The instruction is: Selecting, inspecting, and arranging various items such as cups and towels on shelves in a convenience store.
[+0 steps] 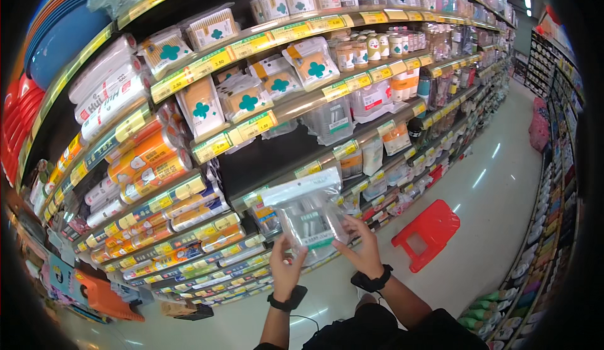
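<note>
Between my two hands I hold a clear plastic zip pouch (309,218) with a white top strip and a grey and green printed label. My left hand (287,267) grips its lower left corner, thumb on the front. At its right side, my right hand (362,247) pinches the edge with the thumb in front. The pouch is tilted, and its contents are hard to make out through the glare. Behind it runs a store shelf, where a similar clear pack (329,120) stands on a tier above a dark gap (264,161).
Packs of cotton swabs (212,29) and pouches with green clover prints (247,100) fill the upper tiers. Rolled bags (151,161) are stacked at left. A red plastic stool (427,234) stands on the aisle floor (476,170) at right. Another shelf of footwear (533,255) borders the aisle.
</note>
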Tool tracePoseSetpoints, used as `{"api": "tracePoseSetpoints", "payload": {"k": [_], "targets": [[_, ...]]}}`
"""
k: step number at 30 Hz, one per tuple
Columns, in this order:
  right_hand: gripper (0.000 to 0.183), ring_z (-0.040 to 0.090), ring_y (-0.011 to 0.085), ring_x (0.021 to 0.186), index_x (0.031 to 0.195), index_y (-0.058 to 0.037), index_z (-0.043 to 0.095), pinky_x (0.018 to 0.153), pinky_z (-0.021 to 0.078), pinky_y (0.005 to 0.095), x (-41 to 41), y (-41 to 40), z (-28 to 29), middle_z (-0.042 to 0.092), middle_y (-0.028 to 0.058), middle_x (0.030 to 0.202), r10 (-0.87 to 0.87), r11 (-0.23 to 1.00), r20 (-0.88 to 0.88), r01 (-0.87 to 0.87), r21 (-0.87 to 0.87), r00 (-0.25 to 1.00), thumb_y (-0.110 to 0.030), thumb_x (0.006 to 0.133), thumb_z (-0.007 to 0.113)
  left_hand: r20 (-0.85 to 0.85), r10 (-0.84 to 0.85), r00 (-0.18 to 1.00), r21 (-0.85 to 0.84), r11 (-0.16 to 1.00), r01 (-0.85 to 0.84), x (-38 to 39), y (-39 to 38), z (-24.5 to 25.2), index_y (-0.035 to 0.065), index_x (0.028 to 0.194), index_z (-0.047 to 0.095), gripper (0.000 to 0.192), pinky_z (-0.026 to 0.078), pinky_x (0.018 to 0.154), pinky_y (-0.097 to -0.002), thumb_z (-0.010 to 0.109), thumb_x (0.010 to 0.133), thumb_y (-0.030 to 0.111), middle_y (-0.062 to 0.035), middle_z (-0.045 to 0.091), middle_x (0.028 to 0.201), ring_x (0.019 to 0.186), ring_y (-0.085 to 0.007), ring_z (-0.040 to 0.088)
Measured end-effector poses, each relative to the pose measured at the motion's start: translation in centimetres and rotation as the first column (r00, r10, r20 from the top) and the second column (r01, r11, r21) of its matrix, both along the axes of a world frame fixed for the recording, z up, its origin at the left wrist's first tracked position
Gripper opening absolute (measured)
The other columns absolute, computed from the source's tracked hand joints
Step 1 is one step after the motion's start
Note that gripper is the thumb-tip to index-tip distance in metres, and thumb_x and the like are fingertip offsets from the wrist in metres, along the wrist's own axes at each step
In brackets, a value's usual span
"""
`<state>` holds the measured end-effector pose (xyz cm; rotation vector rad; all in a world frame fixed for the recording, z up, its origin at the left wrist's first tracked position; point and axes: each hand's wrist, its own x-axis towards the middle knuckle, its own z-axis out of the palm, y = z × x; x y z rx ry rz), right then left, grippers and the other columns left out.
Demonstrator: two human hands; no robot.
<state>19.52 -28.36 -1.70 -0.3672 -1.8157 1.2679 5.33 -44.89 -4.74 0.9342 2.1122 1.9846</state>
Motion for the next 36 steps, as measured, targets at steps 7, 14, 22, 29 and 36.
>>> {"api": "tracePoseSetpoints", "payload": {"k": [7,14,22,29,36], "targets": [[0.062,0.064,0.0271,0.108,0.136,-0.0024,0.052,0.087,0.0518,0.0359,-8.3,7.1,1.8,0.062,0.0173,0.127,0.092,0.992,-0.055,-0.087,0.09,0.994,-0.021,0.085,0.081,-0.224,0.148,0.963,-0.053,0.985,-0.163,-6.1,5.9,5.4,0.002,0.128,0.061,0.053,0.049,0.073,-0.0298,0.082,0.082,0.019,-0.0105,0.063,0.112,0.095,-0.0186,0.06],[0.054,0.061,0.03,0.11,0.132,-0.0023,0.053,0.09,0.0497,0.0366,-15.4,13.0,5.5,0.059,0.0159,0.125,0.174,0.976,-0.075,-0.163,0.142,0.982,-0.016,0.086,0.077,-0.407,0.189,0.894,-0.165,0.947,-0.275,-11.9,11.0,11.1,0.0041,0.12,0.063,0.043,0.037,0.059,-0.0226,0.08,0.083,0.016,-0.0013,0.054,0.098,0.073,-0.0077,0.047],[0.071,0.038,0.0445,0.14,0.148,0.0016,0.033,0.115,0.0346,0.0454,-22.4,16.2,5.1,0.035,0.028,0.153,0.293,0.917,-0.01,-0.278,0.286,0.956,-0.02,0.091,0.07,-0.139,0.308,0.941,-0.197,0.923,-0.331,-17.8,15.4,10.7,-0.0003,0.133,0.051,0.057,0.054,0.059,-0.0255,0.079,0.086,0.013,-0.0119,0.065,0.111,0.088,-0.0146,0.066],[0.083,0.042,0.0496,0.131,0.146,0.0073,0.03,0.111,0.0369,0.0485,-25.8,18.0,5.1,0.038,0.0331,0.144,0.348,0.9,0.063,-0.352,0.258,0.935,-0.034,0.089,0.073,-0.412,0.167,0.896,-0.315,0.896,-0.312,-26.2,16.9,5.9,0.0018,0.121,0.063,0.034,0.057,0.065,-0.0307,0.073,0.089,0.008,-0.0092,0.069,0.097,0.089,-0.0171,0.067],[0.072,0.046,0.0467,0.129,0.14,0.0045,0.044,0.107,0.0412,0.0472,-26.0,19.2,4.6,0.047,0.0304,0.138,0.352,0.882,0.058,-0.351,0.315,0.934,-0.039,0.09,0.073,-0.791,0.101,0.603,-0.364,0.715,-0.597,-26.5,17.5,5.5,0.0062,0.113,0.07,0.029,0.051,0.091,-0.0404,0.073,0.085,0.008,-0.0131,0.071,0.11,0.103,-0.0283,0.067]]}}
